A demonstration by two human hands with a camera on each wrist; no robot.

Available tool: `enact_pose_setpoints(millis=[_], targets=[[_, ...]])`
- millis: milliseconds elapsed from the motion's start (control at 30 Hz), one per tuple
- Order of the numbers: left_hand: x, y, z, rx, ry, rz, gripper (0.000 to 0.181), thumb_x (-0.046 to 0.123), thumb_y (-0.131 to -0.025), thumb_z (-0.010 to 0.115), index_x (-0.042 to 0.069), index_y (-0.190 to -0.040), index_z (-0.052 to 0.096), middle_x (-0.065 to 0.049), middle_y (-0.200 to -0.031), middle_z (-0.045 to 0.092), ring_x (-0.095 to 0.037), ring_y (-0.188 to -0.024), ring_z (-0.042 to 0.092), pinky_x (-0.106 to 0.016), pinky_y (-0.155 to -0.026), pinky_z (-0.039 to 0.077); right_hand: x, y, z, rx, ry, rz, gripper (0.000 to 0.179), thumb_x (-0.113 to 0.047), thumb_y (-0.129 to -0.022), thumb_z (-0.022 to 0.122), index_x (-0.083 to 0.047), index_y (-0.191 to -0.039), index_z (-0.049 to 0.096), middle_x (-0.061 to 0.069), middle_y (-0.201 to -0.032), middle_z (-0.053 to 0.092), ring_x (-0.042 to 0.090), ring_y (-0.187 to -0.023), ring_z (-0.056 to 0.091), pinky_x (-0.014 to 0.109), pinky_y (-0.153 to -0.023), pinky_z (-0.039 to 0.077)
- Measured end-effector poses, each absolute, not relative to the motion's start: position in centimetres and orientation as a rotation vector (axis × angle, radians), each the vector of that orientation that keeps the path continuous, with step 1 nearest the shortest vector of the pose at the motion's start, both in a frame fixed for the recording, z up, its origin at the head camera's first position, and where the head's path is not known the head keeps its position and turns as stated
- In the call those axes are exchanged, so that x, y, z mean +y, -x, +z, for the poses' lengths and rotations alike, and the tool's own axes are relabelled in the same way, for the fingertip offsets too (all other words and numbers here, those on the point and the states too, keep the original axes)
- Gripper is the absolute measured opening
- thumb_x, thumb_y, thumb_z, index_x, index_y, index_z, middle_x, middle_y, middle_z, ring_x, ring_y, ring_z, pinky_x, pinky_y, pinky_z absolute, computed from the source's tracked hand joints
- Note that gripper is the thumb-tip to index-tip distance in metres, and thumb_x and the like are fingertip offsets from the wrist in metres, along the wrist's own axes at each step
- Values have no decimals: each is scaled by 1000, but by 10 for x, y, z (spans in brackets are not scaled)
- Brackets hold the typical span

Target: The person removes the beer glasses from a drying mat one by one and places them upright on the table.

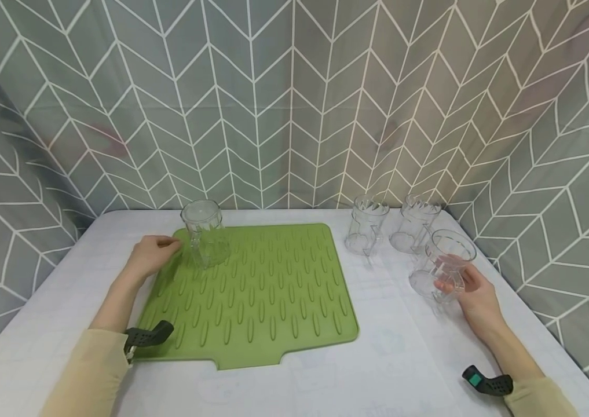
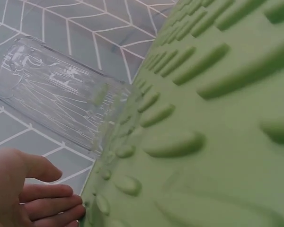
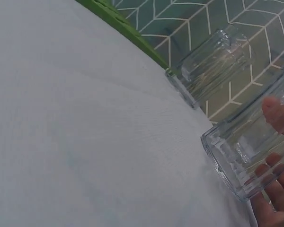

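At the right side of the table, my right hand (image 1: 480, 301) grips a clear glass mug (image 1: 427, 272) around its handle side. In the right wrist view the thumb (image 3: 278, 116) lies against this mug (image 3: 241, 146), with fingers seen behind the glass. My left hand (image 1: 153, 255) is by the left edge of a green drying mat (image 1: 268, 295), holding nothing. Its fingers (image 2: 54, 208) are nearly straight, close to the mat's edge. Beside them a glass mug (image 1: 205, 234) stands on the mat's back left corner, its handle toward the front left.
Two more clear glass mugs, one (image 1: 364, 226) near the mat and one (image 1: 413, 226) farther right, stand at the back right of the white-covered table (image 1: 377, 359). A grey curtain (image 1: 273, 104) with white chevron lines surrounds the table's back and sides.
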State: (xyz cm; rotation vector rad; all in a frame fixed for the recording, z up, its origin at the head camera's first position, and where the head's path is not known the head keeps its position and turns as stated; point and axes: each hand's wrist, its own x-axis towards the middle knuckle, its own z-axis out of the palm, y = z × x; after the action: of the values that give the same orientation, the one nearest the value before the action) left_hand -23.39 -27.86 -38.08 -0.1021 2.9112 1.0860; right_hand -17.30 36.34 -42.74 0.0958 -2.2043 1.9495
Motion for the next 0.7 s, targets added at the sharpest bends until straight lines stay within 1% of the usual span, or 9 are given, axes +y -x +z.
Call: enact_pose_setpoints(millis=[233, 400, 467, 567, 700], targets=[[-281, 229, -387, 2945, 148, 1180, 55, 34, -106, 44, -8, -141, 49, -36, -144, 45, -54, -130, 44, -63, -104, 45, 355, 168, -425, -2126, -100, 1975, 59, 2, -87, 74, -17, -139, 54, -21, -123, 63, -11, -113, 56, 2, -89, 46], [-285, 223, -392, 2989, 215, 1287, 49, 28, -104, 47, -6, -139, 52, -32, -137, 55, -51, -127, 50, -61, -103, 46, 354, 166, -424, -2167, -71, 1893, 57, 0, -87, 76, -17, -138, 57, -20, -131, 62, -12, -120, 51, 1, -90, 44], [-289, 220, -394, 2996, 231, 1297, 49, 27, -103, 49, -7, -138, 52, -32, -135, 56, -51, -126, 52, -60, -102, 47, 355, 165, -422, -2167, -66, 1865, 57, -1, -86, 76, -17, -138, 57, -20, -133, 61, -12, -122, 49, 0, -90, 43], [-293, 217, -397, 2991, 211, 1280, 49, 23, -102, 50, -9, -139, 51, -32, -135, 56, -50, -125, 53, -59, -101, 49, 355, 163, -418, -2034, -136, 1938, 58, 9, -86, 71, -10, -139, 54, -13, -133, 63, -7, -122, 53, 4, -92, 46], [-295, 215, -400, 2983, 159, 1260, 48, 17, -100, 53, -11, -139, 49, -32, -135, 56, -50, -125, 54, -57, -101, 50, 353, 161, -413, -1803, -287, 2037, 60, 25, -84, 60, 4, -139, 49, -2, -130, 66, 5, -119, 60, 13, -94, 52]])
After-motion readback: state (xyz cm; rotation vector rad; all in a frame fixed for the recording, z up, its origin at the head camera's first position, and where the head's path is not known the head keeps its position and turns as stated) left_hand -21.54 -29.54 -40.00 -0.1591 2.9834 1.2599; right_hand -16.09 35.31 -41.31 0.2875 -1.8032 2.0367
